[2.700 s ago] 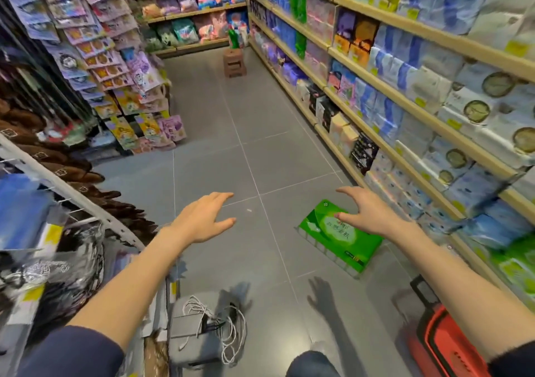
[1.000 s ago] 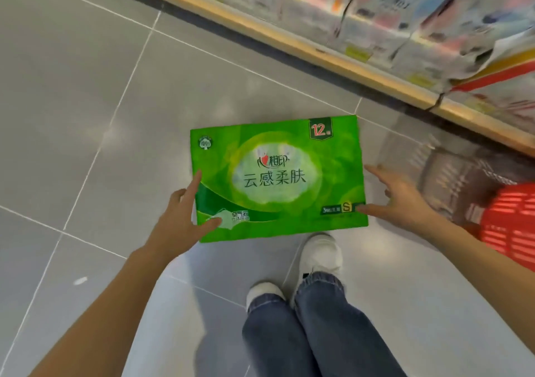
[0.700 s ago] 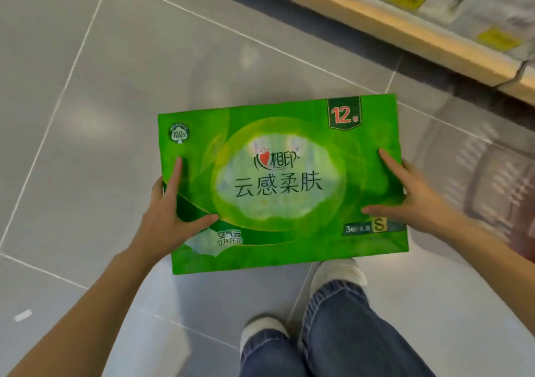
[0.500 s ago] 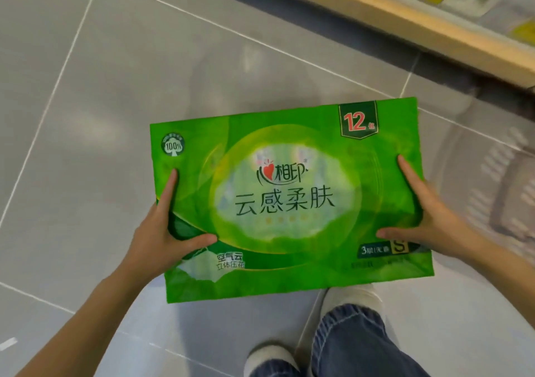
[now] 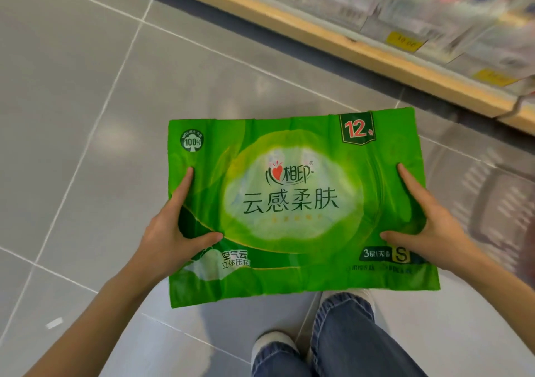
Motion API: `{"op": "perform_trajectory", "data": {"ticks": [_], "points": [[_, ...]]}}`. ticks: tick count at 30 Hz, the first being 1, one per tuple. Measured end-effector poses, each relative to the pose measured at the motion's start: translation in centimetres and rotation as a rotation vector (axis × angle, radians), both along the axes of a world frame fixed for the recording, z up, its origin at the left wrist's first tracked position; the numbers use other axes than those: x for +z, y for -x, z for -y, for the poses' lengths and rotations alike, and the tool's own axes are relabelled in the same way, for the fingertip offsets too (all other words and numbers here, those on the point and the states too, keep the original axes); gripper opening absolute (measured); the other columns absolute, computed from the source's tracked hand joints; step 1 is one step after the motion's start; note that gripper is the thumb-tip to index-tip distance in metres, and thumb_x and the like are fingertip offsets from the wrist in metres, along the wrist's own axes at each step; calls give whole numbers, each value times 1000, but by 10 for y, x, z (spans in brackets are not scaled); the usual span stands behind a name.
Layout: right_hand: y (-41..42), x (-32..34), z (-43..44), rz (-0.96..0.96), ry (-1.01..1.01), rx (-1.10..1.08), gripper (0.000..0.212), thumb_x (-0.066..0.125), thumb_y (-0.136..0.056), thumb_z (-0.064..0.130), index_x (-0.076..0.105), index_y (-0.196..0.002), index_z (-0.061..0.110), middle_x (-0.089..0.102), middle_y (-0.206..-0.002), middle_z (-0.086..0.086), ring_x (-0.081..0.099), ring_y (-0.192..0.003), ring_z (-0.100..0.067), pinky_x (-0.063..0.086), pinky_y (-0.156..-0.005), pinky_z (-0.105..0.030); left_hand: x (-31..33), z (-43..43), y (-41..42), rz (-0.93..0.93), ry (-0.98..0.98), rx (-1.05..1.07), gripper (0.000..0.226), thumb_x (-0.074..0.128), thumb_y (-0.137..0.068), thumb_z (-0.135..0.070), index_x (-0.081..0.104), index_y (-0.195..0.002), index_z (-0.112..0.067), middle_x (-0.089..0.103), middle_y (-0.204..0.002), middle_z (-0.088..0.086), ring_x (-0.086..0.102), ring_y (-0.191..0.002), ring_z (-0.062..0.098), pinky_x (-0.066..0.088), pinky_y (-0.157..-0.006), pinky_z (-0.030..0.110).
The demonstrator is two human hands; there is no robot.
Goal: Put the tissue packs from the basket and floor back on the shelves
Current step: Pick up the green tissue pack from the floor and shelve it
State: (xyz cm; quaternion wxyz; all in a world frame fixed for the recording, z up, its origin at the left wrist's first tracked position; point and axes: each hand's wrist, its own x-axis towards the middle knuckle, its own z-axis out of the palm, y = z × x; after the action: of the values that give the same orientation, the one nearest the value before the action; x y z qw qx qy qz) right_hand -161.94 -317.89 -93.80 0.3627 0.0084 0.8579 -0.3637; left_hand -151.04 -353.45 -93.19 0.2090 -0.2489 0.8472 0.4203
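Observation:
A large green tissue pack [image 5: 292, 203] with a white oval label and a red "12" badge is held flat in front of me, above the grey floor. My left hand [image 5: 170, 232] grips its left edge, thumb on top and fingers underneath. My right hand [image 5: 425, 226] grips its right edge the same way. The bottom shelf [image 5: 333, 44], a pale wooden ledge with blurred tissue packs [image 5: 434, 9] on it, runs across the top right.
Grey floor tiles [image 5: 86, 116] spread to the left. My legs in blue jeans [image 5: 341, 345] and white shoes stand just below the pack. A blurred basket [image 5: 503, 217] sits on the floor at the right edge. Yellow price tags [image 5: 405, 41] line the shelf front.
Both hands took hold of the green pack on the floor and lifted it toward me. It now fills more of the view, and the view has tilted up slightly toward the shelf.

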Motion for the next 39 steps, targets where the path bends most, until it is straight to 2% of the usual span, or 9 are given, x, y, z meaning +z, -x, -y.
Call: {"op": "perform_trajectory", "data": {"ticks": [5, 9, 16, 20, 24, 27, 32, 35, 39], "points": [[7, 103, -1, -38, 52, -26, 114, 79, -64, 3, 10, -134, 60, 31, -133, 12, 38, -115, -5, 37, -94, -20, 115, 6, 18, -17, 61, -43, 114, 83, -59, -27, 0, -129, -64, 32, -132, -21, 45, -120, 15, 40, -102, 41], [20, 216, -4, -196, 103, -36, 118, 82, -58, 1, 12, -124, 68, 33, -136, 8, 32, -116, 8, 22, -84, 11, 235, 6, 42, -89, 54, -71, 114, 82, -59, -25, 2, -131, -60, 31, -134, -22, 44, -115, 7, 39, -102, 35], [16, 451, -12, -454, 132, -103, 118, 83, -57, 5, 11, -130, 65, 30, -144, 6, 26, -131, 2, 14, -101, 3, 473, 7, 71, -337, 123, -168, 113, 83, -58, -25, 5, -133, -56, 23, -135, -29, 31, -124, -2, 29, -102, 23], [-6, 571, -20, -608, 162, -165, 116, 83, -58, 6, 11, -134, 57, 26, -145, 9, 20, -127, 22, 12, -101, 5, 598, 3, 79, -499, 95, -244, 112, 80, -57, -26, 5, -130, -66, 21, -132, -38, 27, -121, -14, 26, -102, 14], [-43, 667, -30, -807, 159, -239, 118, 83, -59, 9, 7, -132, 62, 27, -148, 5, 24, -135, -3, 14, -108, -7, 702, -8, 76, -698, 145, -353, 108, 74, -53, -37, 4, -131, -63, 24, -136, -29, 26, -122, -12, 26, -103, 17], [-77, 726, -42, -932, 146, -306, 116, 82, -61, 11, 5, -130, 64, 25, -147, 9, 20, -139, -11, 16, -113, -26, 766, -19, 69, -835, 151, -438, 108, 73, -53, -37, 3, -130, -63, 20, -131, -38, 23, -123, -15, 24, -102, 14], [-128, 807, -73, -1165, 66, -429, 117, 84, -59, 12, 8, -133, 62, 28, -145, 9, 25, -134, -3, 14, -103, 0, 847, -54, 61, -1076, 132, -530, 110, 74, -51, -37, 4, -133, -62, 21, -133, -32, 22, -125, -12, 17, -92, -9], [-163, 856, -101, -1260, 11, -503, 116, 83, -60, 12, 6, -132, 62, 32, -142, 6, 26, -131, 0, 15, -104, -3, 892, -92, 58, -1194, 102, -604, 110, 74, -51, -37, 3, -130, -67, 21, -137, -25, 20, -125, -12, 17, -97, -3], [-217, 908, -145, -1378, -99, -605, 113, 83, -60, 12, 8, -133, 57, 30, -139, 8, 24, -125, 10, 13, -98, 5, 937, -158, 51, -1344, 77, -678, 114, 78, -53, -32, 0, -129, -66, 26, -136, -12, 25, -120, -10, 19, -95, 1]]}}
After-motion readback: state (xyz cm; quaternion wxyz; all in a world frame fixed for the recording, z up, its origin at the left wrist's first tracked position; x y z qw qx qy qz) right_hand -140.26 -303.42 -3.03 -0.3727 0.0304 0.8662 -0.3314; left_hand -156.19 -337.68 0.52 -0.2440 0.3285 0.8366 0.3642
